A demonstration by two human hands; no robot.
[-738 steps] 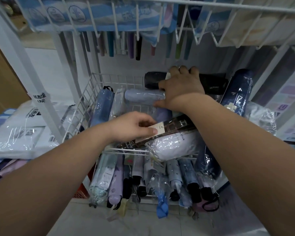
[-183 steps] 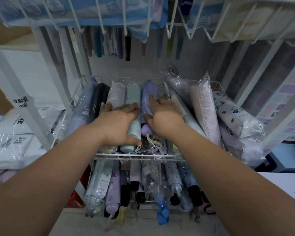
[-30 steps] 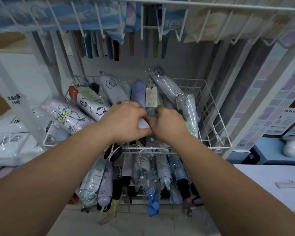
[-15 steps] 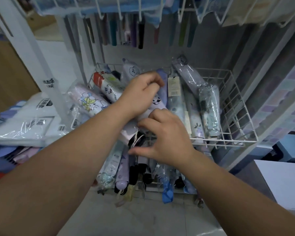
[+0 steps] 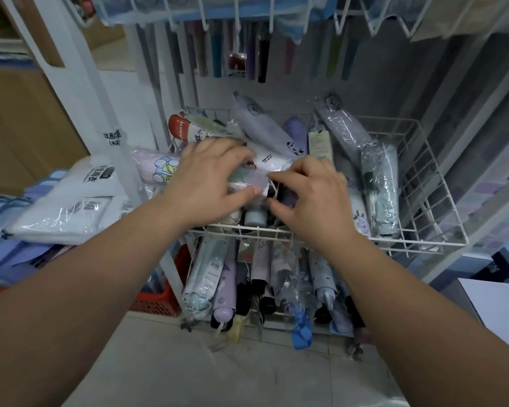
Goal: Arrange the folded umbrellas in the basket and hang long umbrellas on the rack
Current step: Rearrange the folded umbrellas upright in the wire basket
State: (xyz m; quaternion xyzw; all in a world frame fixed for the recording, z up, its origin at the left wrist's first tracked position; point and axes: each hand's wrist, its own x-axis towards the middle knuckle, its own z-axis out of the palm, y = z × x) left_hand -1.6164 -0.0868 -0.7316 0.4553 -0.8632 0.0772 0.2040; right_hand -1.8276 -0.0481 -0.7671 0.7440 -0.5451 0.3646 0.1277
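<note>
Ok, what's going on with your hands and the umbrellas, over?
Left hand gripping a wrapped folded umbrella. Right hand fingers at its end. Wire basket crowded left, room right.

Left hand (image 5: 209,183) drops from the raised umbrella to the pile's near-left; right hand (image 5: 312,198) moves up beside it, both on wrapped umbrella (image 5: 265,168).

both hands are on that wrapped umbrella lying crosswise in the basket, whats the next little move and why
Probably turn the wrapped umbrella lengthwise and lower it in. The left hand and right hand hold it crosswise atop the pile in the wire basket, while the teal one lies front-to-back.
</note>
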